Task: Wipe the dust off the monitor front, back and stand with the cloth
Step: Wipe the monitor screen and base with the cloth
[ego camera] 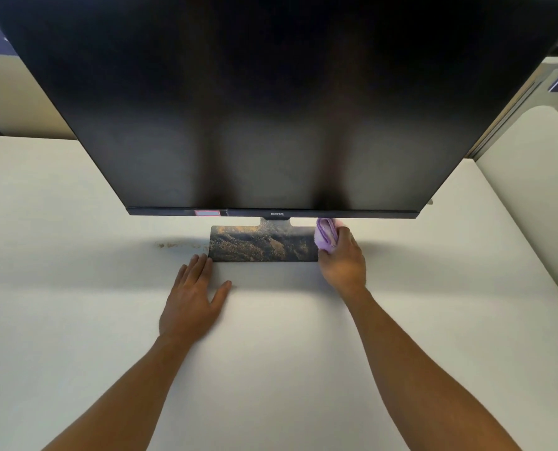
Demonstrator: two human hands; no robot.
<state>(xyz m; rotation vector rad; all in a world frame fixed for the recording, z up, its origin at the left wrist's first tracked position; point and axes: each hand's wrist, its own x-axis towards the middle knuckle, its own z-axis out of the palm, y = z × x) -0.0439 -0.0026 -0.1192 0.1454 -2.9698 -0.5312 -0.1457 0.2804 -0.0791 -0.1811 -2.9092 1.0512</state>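
Monitor: I see a black BenQ monitor [271, 102] filling the upper frame from 10 to 2 o'clock, its screen dark, its lower bezel running across just above centre.
Bezel sticker: a small pink-edged sticker [207, 213] sits on the lower bezel, left of the logo.
Stand base: the flat rectangular stand base [261, 244] lies on the table at about 12 o'clock from the frame centre, directly under the logo; its top looks mottled brown and gold, which may be dust or a reflection, I cannot tell which.
Cloth: the lilac cloth [325, 234] is bunched at the right end of the stand base, at 1 o'clock from the centre, just beneath the monitor's lower edge.
Right hand: my right hand [344, 262] has its fingers curled closed around the cloth, pressing it at the base's right end; the back of the hand faces the camera.
Left hand: my left hand [194, 299] lies flat on the table, palm down, fingers spread slightly and holding nothing; its fingertips touch the left front corner of the stand base, at 11 o'clock from the centre.
Table: the white table [75, 320] carries the monitor and both hands; a few brownish specks [170, 245] lie on it just left of the base.
Surroundings: beige partition panels stand behind the table at 9 and 3 o'clock.
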